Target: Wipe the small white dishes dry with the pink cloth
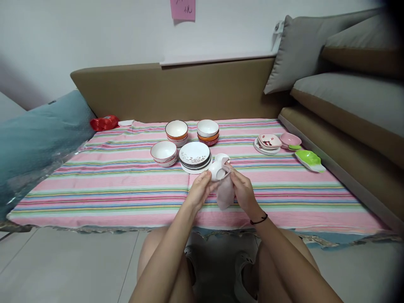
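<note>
My left hand (201,188) is closed on the side of a small white cup (216,170), held tilted above the striped cloth. In my right hand (242,188) is a pale pink wiping cloth (225,195), pinched against the cup's right side and hanging down below it. Whether the rounded ring at the cup's right is its foot or a handle, I cannot tell. Just behind the cup shows another white rounded piece (221,157), partly covered by the cloth. Close to the left of my hands sits a stack of plates (194,154), the top one with a floral pattern.
Stacked bowls (176,129) and more bowls (208,128) stand behind the plates, with a red-rimmed bowl (163,152) to the left. Pink dishes (269,142) and a green leaf-shaped dish (309,160) lie at right. Cushions (350,94) rise at the right; a red package (104,123) is far left.
</note>
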Demonstrator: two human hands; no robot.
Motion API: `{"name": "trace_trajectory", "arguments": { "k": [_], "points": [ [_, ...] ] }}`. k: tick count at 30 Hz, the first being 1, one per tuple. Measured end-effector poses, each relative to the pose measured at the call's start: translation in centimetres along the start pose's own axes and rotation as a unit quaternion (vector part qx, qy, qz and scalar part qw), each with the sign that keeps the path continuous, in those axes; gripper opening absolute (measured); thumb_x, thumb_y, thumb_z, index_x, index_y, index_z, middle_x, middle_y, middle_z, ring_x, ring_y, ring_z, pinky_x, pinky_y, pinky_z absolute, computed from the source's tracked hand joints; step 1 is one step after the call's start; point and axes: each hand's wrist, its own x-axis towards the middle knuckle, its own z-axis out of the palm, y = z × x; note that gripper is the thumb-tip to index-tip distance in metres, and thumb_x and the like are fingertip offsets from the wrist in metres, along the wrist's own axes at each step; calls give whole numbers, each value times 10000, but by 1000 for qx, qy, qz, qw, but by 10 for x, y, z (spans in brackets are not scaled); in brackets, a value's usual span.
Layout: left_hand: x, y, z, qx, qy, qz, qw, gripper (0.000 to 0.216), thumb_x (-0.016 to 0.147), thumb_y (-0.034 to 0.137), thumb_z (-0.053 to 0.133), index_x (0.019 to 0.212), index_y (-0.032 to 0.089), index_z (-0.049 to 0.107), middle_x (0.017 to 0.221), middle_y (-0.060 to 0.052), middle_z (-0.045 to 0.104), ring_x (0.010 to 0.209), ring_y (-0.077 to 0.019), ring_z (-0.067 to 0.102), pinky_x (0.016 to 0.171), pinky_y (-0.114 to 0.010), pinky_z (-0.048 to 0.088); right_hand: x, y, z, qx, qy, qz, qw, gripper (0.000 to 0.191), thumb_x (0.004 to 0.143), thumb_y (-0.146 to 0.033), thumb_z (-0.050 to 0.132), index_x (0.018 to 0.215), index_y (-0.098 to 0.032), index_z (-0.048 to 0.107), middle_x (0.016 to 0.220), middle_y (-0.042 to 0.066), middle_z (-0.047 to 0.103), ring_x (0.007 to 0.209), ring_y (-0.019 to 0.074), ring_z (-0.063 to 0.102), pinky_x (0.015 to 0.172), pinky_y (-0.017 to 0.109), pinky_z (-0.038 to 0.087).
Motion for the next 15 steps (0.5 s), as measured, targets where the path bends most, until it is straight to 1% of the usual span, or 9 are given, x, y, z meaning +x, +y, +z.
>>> {"name": "trace_trajectory", "arguments": {
  "k": [2,3,6,9,12,15],
  "points": [
    [-1,0,0,0,-2,1,1000,295,780,327,650,1007,142,618,1039,-69,645,921,-159,612,881,-340,497,-1,0,1,-58,-32,-46,997,370,853,-433,543,1151,-234,638,1346,28,501,1315,223,376,1122,406,255],
    [-1,1,0,-2,-5,-3,1000,287,781,321,648,1006,145,620,1033,-64,644,905,-154,609,861,-339,506,-1,-1,2,-82,-47,-64,993,359,861,-425,534,1146,-235,642,1356,30,488,1324,223,361,1131,412,235],
    [-3,0,-1,-15,-17,-15,1000,268,775,311,654,995,162,615,983,-39,638,854,-128,602,789,-285,517,-1,-1,2,-121,-67,-107,985,332,887,-395,499,1148,-246,640,1357,29,483,1325,222,359,1132,431,234],
    [-4,-1,-1,-15,-35,-26,999,235,743,296,692,909,151,610,886,-20,622,811,-103,595,748,-221,495,-2,-4,3,-137,-81,-141,977,306,899,-360,484,1138,-259,646,1326,25,518,1302,220,397,1130,447,242],
    [-4,-2,-2,-10,-49,-40,998,241,721,294,714,866,147,590,863,-16,607,811,-102,598,758,-219,488,-4,-9,4,-140,-86,-148,975,300,896,-359,489,1121,-254,659,1327,30,522,1296,225,405,1127,442,253],
    [-4,-2,-1,-5,-46,-29,999,316,693,277,737,931,169,559,890,-15,608,815,-119,613,805,-281,498,-4,-11,4,-100,-40,-120,987,316,897,-390,477,1098,-239,668,1411,38,427,1279,235,424,1083,400,332]
  ]
}}
